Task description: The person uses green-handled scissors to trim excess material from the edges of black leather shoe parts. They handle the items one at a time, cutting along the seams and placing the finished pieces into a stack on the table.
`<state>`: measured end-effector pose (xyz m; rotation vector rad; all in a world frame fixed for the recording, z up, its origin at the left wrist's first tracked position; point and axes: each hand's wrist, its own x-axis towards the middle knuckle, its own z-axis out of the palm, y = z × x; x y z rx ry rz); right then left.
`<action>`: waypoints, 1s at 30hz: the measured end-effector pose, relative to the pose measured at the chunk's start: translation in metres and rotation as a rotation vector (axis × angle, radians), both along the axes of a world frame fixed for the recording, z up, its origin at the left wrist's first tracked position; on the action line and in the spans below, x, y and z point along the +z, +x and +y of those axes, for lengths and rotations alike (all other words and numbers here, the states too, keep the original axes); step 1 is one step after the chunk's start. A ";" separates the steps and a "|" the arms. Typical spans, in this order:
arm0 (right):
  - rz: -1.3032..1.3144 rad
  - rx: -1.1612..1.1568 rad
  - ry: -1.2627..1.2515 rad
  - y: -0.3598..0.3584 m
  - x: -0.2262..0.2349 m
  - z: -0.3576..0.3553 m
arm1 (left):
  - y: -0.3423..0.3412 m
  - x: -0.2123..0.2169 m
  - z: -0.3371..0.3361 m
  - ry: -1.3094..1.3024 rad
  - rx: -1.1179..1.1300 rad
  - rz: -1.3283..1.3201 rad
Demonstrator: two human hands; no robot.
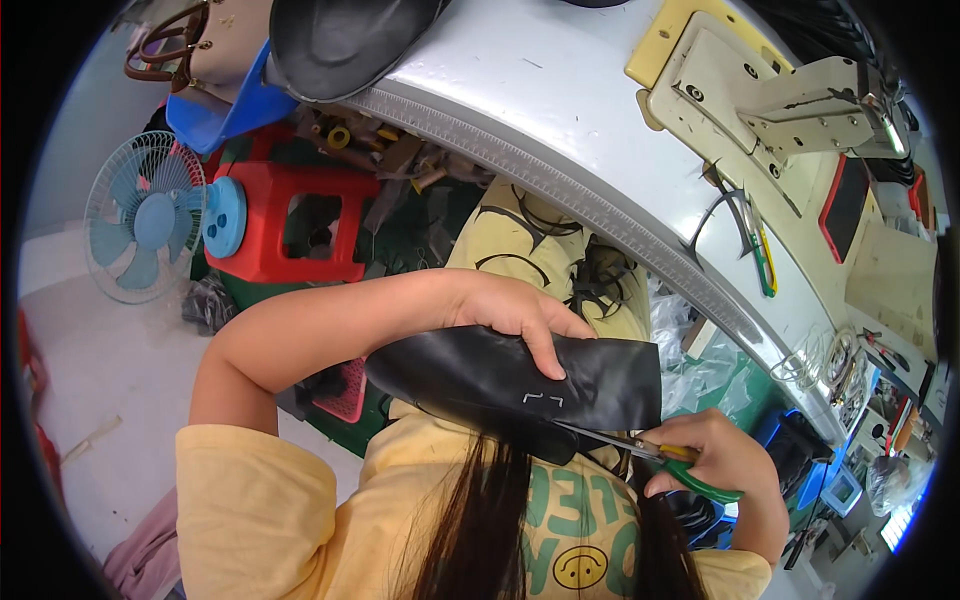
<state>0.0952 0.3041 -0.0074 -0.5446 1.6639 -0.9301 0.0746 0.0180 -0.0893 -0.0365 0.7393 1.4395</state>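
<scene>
A black, leather-like sheet (pixel 470 372) with small white corner marks lies across the front of my body. My left hand (pixel 512 308) grips its far edge, thumb pressed on top and the other fingers partly hidden behind it. In my right hand (pixel 722 452) is a pair of scissors with green and yellow handles (pixel 708 484). Their blades point left along the sheet's near edge, at a dark flap below the white marks. Whether the blades are closed on the material I cannot make out. Strands of long dark hair hang just below the sheet.
Beyond my lap runs a white worktable (pixel 530 70) with a ruler strip (pixel 560 180) along its edge. On it are a black moulded piece (pixel 350 45), a green-and-yellow-handled tool (pixel 765 260), a sewing machine (pixel 800 110) and a red-edged phone (pixel 845 208). Left stand a red stool (pixel 265 215) and a fan (pixel 152 220).
</scene>
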 end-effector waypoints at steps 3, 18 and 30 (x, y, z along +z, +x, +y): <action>0.017 -0.012 -0.009 0.000 0.002 -0.004 | -0.004 0.000 0.000 0.020 -0.010 -0.033; 0.192 0.000 -0.131 0.000 0.004 -0.009 | -0.037 0.014 0.005 0.056 -0.212 0.054; 0.437 -0.335 -0.118 -0.002 0.026 0.032 | -0.051 0.112 -0.056 -0.078 0.506 0.635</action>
